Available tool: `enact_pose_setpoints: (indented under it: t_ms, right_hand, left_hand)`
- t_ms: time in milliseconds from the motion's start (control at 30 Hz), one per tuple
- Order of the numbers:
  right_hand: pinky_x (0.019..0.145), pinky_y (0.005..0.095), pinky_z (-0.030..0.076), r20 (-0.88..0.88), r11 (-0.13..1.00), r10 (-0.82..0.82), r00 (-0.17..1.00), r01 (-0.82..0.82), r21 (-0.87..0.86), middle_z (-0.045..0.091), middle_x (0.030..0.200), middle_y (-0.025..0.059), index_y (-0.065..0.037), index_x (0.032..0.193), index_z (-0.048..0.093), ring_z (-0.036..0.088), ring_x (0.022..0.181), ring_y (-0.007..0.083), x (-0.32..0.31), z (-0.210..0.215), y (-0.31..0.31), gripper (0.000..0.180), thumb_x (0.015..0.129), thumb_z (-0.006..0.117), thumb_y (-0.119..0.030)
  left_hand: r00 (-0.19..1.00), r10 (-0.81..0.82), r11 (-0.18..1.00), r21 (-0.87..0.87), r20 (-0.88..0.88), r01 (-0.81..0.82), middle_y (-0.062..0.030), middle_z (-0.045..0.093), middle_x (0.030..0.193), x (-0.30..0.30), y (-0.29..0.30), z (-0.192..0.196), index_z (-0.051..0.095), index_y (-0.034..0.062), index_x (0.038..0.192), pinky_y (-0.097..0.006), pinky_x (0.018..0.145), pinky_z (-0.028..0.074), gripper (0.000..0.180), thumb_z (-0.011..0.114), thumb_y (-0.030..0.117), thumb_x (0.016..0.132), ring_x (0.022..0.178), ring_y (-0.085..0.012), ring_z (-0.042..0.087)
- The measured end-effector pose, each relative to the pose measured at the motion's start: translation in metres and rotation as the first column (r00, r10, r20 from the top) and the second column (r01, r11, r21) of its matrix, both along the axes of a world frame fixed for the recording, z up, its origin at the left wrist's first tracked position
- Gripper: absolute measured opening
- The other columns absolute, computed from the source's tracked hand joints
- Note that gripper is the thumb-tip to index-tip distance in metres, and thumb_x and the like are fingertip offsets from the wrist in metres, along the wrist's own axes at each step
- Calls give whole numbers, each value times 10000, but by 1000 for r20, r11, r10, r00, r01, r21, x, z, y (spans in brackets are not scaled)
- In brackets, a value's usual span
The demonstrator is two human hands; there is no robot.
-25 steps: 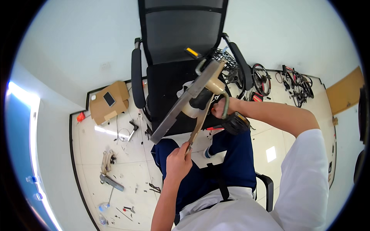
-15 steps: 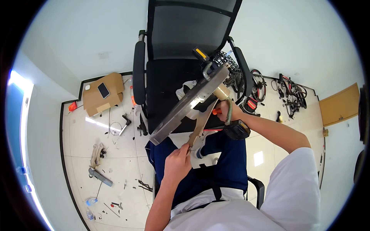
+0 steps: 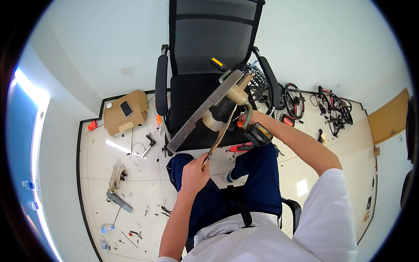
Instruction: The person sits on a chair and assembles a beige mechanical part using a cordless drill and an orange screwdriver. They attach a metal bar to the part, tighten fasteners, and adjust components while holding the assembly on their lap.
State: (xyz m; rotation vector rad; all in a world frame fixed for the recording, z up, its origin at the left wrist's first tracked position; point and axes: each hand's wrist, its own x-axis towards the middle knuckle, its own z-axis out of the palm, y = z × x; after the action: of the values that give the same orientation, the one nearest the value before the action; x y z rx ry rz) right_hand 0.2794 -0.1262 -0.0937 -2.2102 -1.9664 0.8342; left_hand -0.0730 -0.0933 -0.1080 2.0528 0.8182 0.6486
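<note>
A long grey metal assembly [image 3: 205,109] with a beige round housing [image 3: 238,94] is held up over my lap, in front of a black mesh office chair [image 3: 209,48]. My left hand [image 3: 194,172] grips the lower end of a thin beige lever [image 3: 220,135] that runs up to the housing. My right hand [image 3: 246,120], with a dark wristwatch [image 3: 258,134] on its wrist, is closed around the grey-green curved handle next to the housing. I sit in dark blue trousers and a white shirt.
A cardboard box [image 3: 124,115] with a phone on it lies on the tiled floor to the left. Metal parts and tools [image 3: 117,187] are scattered at lower left. Wheels and cables [image 3: 305,102] lie at right, near a wooden board [image 3: 388,118].
The view has tilted, so the chair and assembly sit higher in the picture. The assembly has turned a little; both hands keep their grip.
</note>
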Motion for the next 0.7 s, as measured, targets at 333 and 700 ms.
enact_pose_setpoints:
  t_ms: [333, 700]
  right_hand:
    - [647, 464, 588, 397, 688, 721, 567, -654, -315, 656, 836, 205, 3, 911, 631, 704, 773, 367, -14, 10, 29, 182, 804, 566, -130]
    - [679, 426, 578, 355, 995, 59, 933, -85, 60, 674, 787, 239, 43, 888, 675, 689, 780, 392, -23, -15, 4, 289, 684, 683, -162]
  left_hand:
    - [1000, -6, 999, 41, 18, 5, -164, 654, 732, -1, -1, -3, 677, 30, 1087, -383, 575, 498, 230, 696, 69, 861, 632, -330, 644]
    - [998, -37, 999, 38, 58, 35, -155, 669, 754, 0, -2, -4, 636, 27, 1097, -413, 614, 523, 285, 686, 30, 817, 692, -337, 660]
